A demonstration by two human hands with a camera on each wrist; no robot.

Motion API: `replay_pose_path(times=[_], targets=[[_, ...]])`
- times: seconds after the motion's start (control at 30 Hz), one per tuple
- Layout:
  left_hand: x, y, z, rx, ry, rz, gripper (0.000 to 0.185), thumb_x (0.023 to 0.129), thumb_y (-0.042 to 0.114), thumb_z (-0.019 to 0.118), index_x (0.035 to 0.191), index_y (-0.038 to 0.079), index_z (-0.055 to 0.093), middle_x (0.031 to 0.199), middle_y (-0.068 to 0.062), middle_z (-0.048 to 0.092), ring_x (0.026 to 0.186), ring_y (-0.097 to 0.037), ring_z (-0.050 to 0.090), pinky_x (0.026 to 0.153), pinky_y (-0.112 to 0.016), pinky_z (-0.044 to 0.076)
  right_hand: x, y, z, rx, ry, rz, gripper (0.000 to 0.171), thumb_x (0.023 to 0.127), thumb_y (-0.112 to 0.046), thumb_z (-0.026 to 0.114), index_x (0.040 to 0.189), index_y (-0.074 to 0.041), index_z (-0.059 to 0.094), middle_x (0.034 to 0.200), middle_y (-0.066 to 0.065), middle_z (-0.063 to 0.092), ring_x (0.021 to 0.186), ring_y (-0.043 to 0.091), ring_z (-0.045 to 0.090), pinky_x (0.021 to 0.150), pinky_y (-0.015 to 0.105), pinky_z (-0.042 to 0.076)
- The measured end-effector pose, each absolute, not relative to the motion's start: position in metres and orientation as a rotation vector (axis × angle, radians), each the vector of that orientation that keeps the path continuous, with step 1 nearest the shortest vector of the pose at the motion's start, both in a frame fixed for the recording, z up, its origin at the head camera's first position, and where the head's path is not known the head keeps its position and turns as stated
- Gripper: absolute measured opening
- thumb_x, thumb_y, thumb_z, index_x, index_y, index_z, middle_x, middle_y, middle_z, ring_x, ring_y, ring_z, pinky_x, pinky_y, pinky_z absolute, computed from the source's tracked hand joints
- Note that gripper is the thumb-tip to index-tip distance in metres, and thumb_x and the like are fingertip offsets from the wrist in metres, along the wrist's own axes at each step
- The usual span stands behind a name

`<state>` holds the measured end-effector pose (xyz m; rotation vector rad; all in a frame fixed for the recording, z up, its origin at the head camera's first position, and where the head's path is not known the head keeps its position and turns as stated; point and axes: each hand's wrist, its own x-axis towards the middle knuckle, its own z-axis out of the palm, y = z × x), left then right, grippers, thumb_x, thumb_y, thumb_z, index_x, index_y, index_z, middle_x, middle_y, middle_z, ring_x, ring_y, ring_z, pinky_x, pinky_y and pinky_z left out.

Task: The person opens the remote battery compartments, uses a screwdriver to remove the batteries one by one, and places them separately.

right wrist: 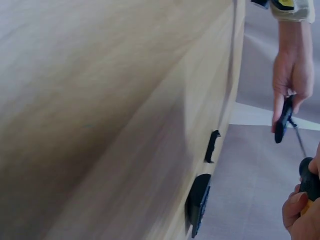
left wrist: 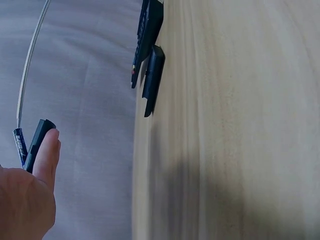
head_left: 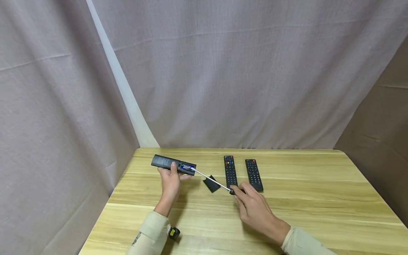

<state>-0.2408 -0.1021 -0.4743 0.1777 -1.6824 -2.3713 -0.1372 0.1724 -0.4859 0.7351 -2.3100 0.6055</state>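
Observation:
My left hand [head_left: 170, 184] holds a black remote control [head_left: 164, 162] above the table, back side up, thumb on top and fingers beneath. Its battery compartment is uncovered and shows a blue battery [head_left: 186, 167]. In the left wrist view a battery [left wrist: 20, 145] stands tilted out from the remote, one end raised. My right hand [head_left: 256, 210] grips the handle of a screwdriver [right wrist: 311, 180], black and yellow, mostly hidden by the fingers in the head view. The screwdriver's long metal shaft [head_left: 210, 179] reaches left, its tip right at the battery's end.
A black battery cover [head_left: 211, 184] lies on the wooden table [head_left: 197, 219] below the shaft. Two more black remotes lie buttons up: a longer one [head_left: 230, 170] in the middle and a shorter one [head_left: 254, 175] to its right. A grey curtain [head_left: 223, 88] hangs behind.

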Motion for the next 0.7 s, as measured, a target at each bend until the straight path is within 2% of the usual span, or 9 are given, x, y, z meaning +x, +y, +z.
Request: replay_pose_path(times=[0.13, 0.33, 0.53, 0.7], targets=[[-0.2421, -0.1028, -0.4765, 0.186, -1.705, -2.363, 0.037, 0.117, 0.014, 0.036, 0.147, 0.001, 0.019, 0.122, -0.027, 0.066, 0.084, -0.023, 0.081, 0.077, -0.044, 0.071, -0.1404, 0.1711, -0.4857, 0.715, -2.303, 0.588, 0.038, 0.086, 0.004, 0.075, 0.123, 0.004, 0.076, 0.1, 0.001, 0.064, 0.089, 0.008, 0.055, 0.069, 0.023, 0.057], [-0.2445, -0.104, -0.4781, 0.178, -1.698, -2.353, 0.038, 0.117, 0.014, 0.036, 0.147, 0.002, 0.018, 0.125, -0.029, 0.063, 0.081, -0.024, 0.081, 0.075, -0.043, 0.071, -0.1403, 0.1689, -0.4903, 0.676, -2.38, 0.588, 0.035, 0.088, 0.002, 0.076, 0.123, 0.003, 0.077, 0.1, -0.001, 0.063, 0.087, 0.005, 0.052, 0.065, 0.018, 0.053], [-0.2461, -0.1047, -0.4805, 0.156, -1.692, -2.361, 0.04, 0.116, 0.011, 0.035, 0.149, 0.005, 0.013, 0.133, -0.036, 0.059, 0.094, -0.032, 0.081, 0.077, -0.045, 0.071, -0.1381, 0.1663, -0.4944, 0.66, -2.421, 0.622, 0.032, 0.091, 0.001, 0.074, 0.123, 0.002, 0.077, 0.101, -0.002, 0.062, 0.086, 0.004, 0.05, 0.064, 0.015, 0.05], [-0.2486, -0.1041, -0.4825, 0.145, -1.77, -2.301, 0.036, 0.116, 0.011, 0.036, 0.146, 0.006, 0.017, 0.134, -0.036, 0.06, 0.099, -0.029, 0.079, 0.076, -0.044, 0.071, -0.137, 0.1654, -0.4941, 0.64, -2.472, 0.652, 0.033, 0.093, 0.0, 0.073, 0.126, 0.003, 0.075, 0.102, -0.003, 0.062, 0.086, 0.003, 0.049, 0.063, 0.014, 0.049]])
